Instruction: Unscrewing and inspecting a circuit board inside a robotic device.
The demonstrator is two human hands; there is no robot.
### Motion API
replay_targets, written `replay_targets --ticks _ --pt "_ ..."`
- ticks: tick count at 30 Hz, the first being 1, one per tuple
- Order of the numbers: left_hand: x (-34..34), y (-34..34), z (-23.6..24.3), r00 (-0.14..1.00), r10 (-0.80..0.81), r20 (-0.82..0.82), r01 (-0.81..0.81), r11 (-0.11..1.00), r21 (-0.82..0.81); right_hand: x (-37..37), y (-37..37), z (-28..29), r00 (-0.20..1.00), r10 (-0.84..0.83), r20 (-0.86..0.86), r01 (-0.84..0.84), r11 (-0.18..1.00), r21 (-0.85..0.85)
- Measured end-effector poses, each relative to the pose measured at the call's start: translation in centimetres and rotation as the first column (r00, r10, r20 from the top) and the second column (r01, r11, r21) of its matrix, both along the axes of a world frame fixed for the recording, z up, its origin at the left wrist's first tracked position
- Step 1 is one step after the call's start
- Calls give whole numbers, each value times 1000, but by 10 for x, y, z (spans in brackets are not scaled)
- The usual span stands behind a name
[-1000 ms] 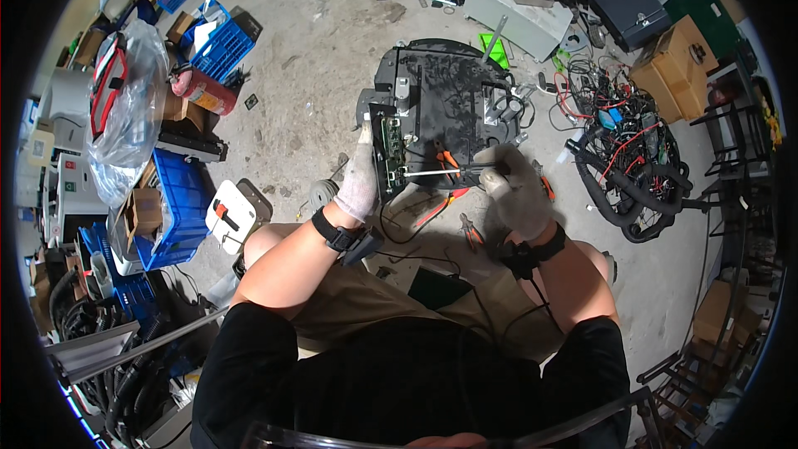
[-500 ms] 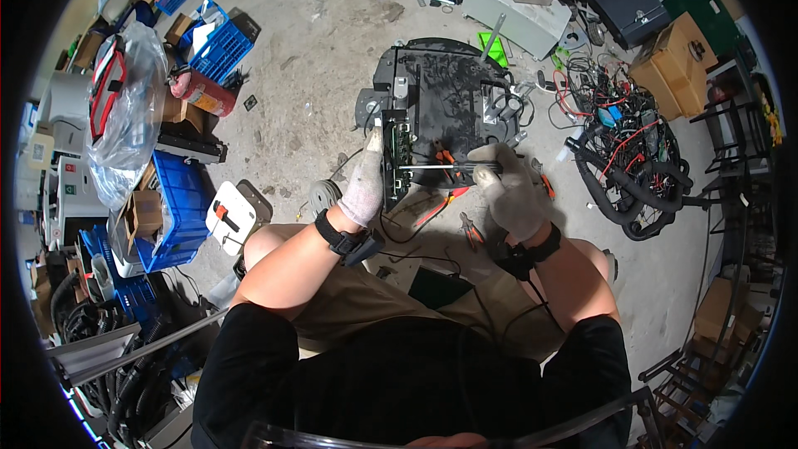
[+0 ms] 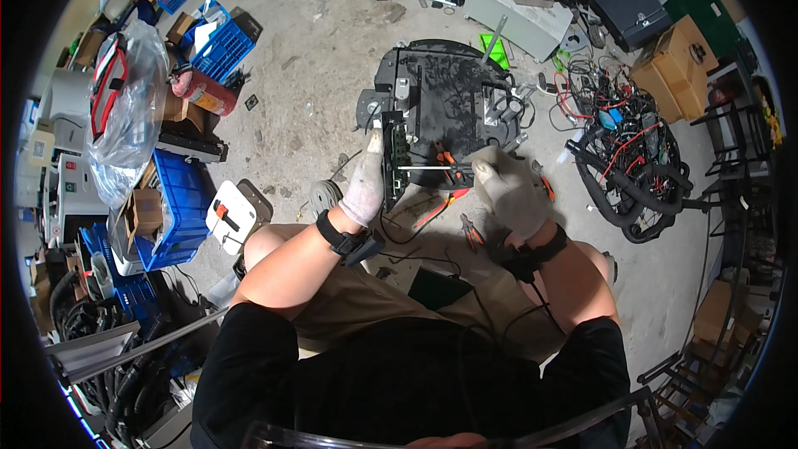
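Note:
In a pale work glove, my left hand (image 3: 364,185) is closed on a narrow green circuit board (image 3: 396,148) in a dark frame, holding it upright on edge. My right hand (image 3: 505,191), gloved too, is closed round the handle of a screwdriver (image 3: 434,168). Its thin metal shaft points left and the tip reaches the board's face; whether it sits in a screw is too small to tell. Just beyond both hands lies a wide, dusty black machine base (image 3: 445,83). Orange-handled pliers (image 3: 449,158) rest against its near edge, beside red-and-yellow-handled pliers (image 3: 440,208).
More pliers (image 3: 472,231) lie near my right wrist. A heap of tangled cables (image 3: 628,150) spreads on the right, beside a cardboard box (image 3: 673,66). Blue crates (image 3: 179,208) and a red fire extinguisher (image 3: 204,91) stand left. A grey metal case (image 3: 519,12) sits at the back.
My right hand has shifted slightly left and its fingers have turned round the screwdriver's handle, covering more of it. My left hand and the board stay about where they were.

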State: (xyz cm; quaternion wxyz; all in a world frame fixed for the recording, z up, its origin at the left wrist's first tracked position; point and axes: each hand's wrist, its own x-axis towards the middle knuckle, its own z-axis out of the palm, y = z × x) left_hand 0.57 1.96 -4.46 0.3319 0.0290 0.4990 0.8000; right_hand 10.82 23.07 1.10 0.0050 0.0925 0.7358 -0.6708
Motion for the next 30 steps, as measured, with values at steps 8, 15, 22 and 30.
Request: replay_targets --ticks 8,15,22,30 --pt "-7 -9 -22 999 -30 25 30 999 17 6 -2 -9 918 255 -305 -70 859 507" --pt "-7 -3 -13 988 -97 -124 83 991 -109 9 3 -4 894 289 -343 -77 853 516" --pt "-8 -9 -13 990 -111 84 112 994 -4 8 1 1 955 180 -236 -83 926 369" --pt "0 -10 7 991 -130 -32 127 989 -81 5 2 -8 988 82 -134 -62 987 150"
